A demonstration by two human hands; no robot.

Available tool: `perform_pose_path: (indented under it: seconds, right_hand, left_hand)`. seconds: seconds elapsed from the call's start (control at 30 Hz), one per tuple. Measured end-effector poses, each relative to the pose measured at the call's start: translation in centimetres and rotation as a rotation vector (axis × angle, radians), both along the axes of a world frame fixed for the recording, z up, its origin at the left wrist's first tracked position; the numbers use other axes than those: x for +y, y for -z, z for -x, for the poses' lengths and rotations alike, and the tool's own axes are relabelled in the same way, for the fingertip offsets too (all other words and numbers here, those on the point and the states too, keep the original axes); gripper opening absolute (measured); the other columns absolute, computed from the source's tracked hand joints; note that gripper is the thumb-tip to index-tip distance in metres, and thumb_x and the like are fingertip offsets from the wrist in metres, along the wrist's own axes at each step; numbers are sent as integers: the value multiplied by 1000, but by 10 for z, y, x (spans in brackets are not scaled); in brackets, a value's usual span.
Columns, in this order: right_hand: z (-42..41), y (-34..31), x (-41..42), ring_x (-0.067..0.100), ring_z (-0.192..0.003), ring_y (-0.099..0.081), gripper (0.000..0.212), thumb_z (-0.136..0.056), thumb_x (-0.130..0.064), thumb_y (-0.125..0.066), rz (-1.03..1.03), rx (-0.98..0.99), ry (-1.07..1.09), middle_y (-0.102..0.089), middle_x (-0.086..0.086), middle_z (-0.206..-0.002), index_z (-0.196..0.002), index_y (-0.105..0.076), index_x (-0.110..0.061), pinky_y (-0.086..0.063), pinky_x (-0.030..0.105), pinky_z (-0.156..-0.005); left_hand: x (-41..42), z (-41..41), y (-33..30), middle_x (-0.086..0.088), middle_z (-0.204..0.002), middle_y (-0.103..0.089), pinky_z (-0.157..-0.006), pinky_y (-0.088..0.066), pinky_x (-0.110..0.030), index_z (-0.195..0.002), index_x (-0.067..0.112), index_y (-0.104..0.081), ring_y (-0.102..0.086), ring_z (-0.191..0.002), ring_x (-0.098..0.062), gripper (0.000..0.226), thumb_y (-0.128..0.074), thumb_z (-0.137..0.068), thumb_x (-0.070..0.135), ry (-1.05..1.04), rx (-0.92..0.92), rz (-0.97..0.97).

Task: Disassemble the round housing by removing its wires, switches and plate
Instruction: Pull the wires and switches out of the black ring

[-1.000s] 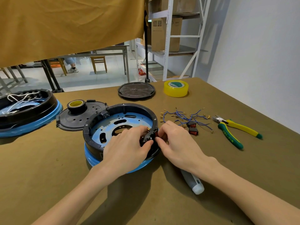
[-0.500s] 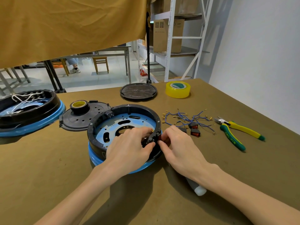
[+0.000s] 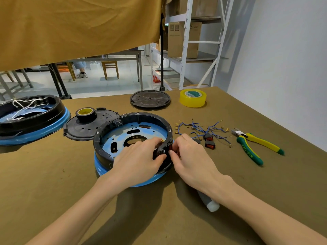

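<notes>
- The round housing (image 3: 134,138), a black ring on a blue base, sits near the middle of the tabletop (image 3: 53,183), slightly toward the near edge.
- The left hand (image 3: 139,161) reaches over the housing's near-right wall, thumb and fingers curled round the black rim section where a switch (image 3: 170,147) is seated; it holds that wall from the inside.
- The right hand (image 3: 189,156) works from outside the same wall, fingertips pinching at the red-faced switch still lodged in its slot.
- Judged step: pushing this last switch out of the wall. Doing it well likely means squeezing the side clips while the left hand presses from inside, keeping the housing steady so it does not slide.
- Loose blue wires (image 3: 200,128) and two removed switches (image 3: 209,141) lie just right of the housing; pliers (image 3: 251,147) lie further right, toward the right edge.
- The blue metal plate (image 3: 123,133) remains inside the ring, so it probably comes out afterwards.
- Forcing the switch risks snapping its clips or pinching a fingertip.
</notes>
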State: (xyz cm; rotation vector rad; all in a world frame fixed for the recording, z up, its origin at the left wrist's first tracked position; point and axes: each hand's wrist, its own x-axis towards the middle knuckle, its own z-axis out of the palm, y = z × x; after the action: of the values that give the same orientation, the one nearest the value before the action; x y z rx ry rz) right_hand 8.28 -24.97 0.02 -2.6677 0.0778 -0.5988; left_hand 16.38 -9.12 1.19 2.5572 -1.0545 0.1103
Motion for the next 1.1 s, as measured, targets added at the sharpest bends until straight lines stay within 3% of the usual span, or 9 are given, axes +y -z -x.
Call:
perform_pose_path:
  seconds: [0.13,0.33,0.47,0.57,0.73,0.9,1.0,1.1]
  right_hand:
    - [-4,2,-3,14,-81,-49,12,-99,-25,-59,-77,18,5,-51,-4,-91,-90,-54,-19,-39,28,-69]
    - [-5,3,-6,13,-83,-55,9,-96,-24,-63,-130,29,0,-56,-3,-91,-92,-62,-16,-52,37,-77]
    - [-3,3,-6,13,-83,-54,9,-95,-23,-65,-138,-2,-17,-55,-3,-91,-93,-63,-15,-50,34,-75]
    - [-1,3,-5,10,-79,-52,8,-97,-22,-63,-94,-54,-32,-52,-4,-93,-94,-59,-16,-44,26,-70]
    - [-2,6,-5,16,-82,-55,11,-101,-25,-58,-16,-75,-33,-53,-2,-98,-101,-59,-14,-47,31,-72]
    - [-6,-10,-23,10,-77,-47,29,-91,-33,-72,355,-83,-154,-54,-1,-105,-108,-58,-15,-35,22,-62]
    - [-18,-37,-34,12,-83,-53,44,-84,-40,-79,559,-29,-339,-56,-1,-109,-114,-56,-17,-40,21,-64]
    - [-35,-53,-33,12,-74,-48,40,-89,-41,-74,744,12,-484,-55,1,-106,-114,-55,-16,-44,25,-55]
  left_hand:
    - [-3,-1,2,12,-98,-68,-66,-52,-32,-129,35,-52,-64,-85,-11,31,-51,-101,48,-9,-31,-15]
    - [-1,3,0,14,-101,-69,-71,-52,-35,-126,40,-54,-65,-91,-12,28,-54,-99,48,-8,-58,32]
    - [0,3,0,14,-100,-70,-63,-49,-28,-125,40,-57,-66,-87,-11,28,-56,-98,48,-8,-58,48]
    - [0,2,0,12,-100,-71,-66,-56,-33,-127,39,-57,-66,-86,-12,30,-55,-99,48,-13,-55,35]
    - [-1,-1,0,14,-100,-69,-67,-55,-32,-130,37,-55,-64,-85,-8,32,-55,-99,48,8,-33,15]
    - [2,-6,-3,15,-105,-71,-78,-58,-42,-132,37,-56,-67,-91,-9,37,-58,-97,48,50,52,42]
    - [4,-12,-7,17,-104,-72,-79,-59,-42,-129,40,-59,-67,-92,-5,33,-60,-97,46,97,156,62]
    - [7,-16,-9,20,-104,-72,-78,-59,-41,-123,46,-62,-67,-93,-2,27,-61,-96,43,113,202,87]
